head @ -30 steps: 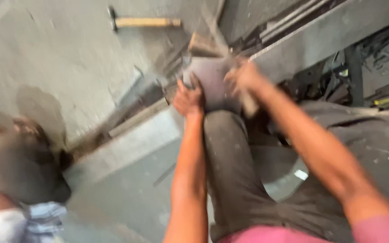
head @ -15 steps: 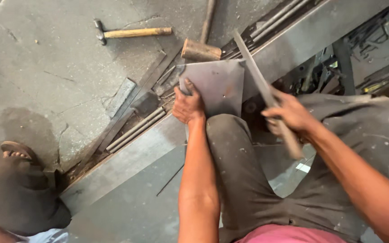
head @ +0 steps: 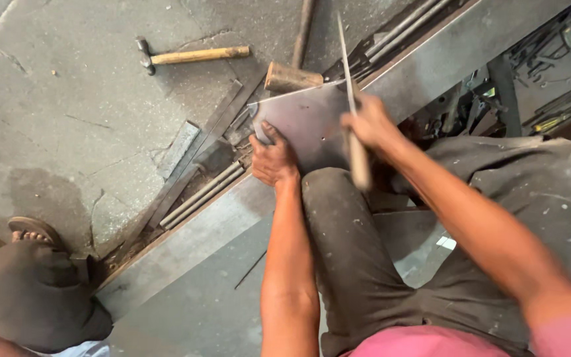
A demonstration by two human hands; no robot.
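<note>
Left hand (head: pixel 273 158): fingers pressed flat on metal sheet (head: pixel 308 122), so it stays steady against the knee
Right hand (head: pixel 368 125): fist closed around file (head: pixel 350 106), blade across the sheet edge

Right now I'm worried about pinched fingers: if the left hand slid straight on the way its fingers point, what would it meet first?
The left hand already rests on the grey metal sheet; beyond that, probably the wooden mallet head, though depth is unclear.
</note>
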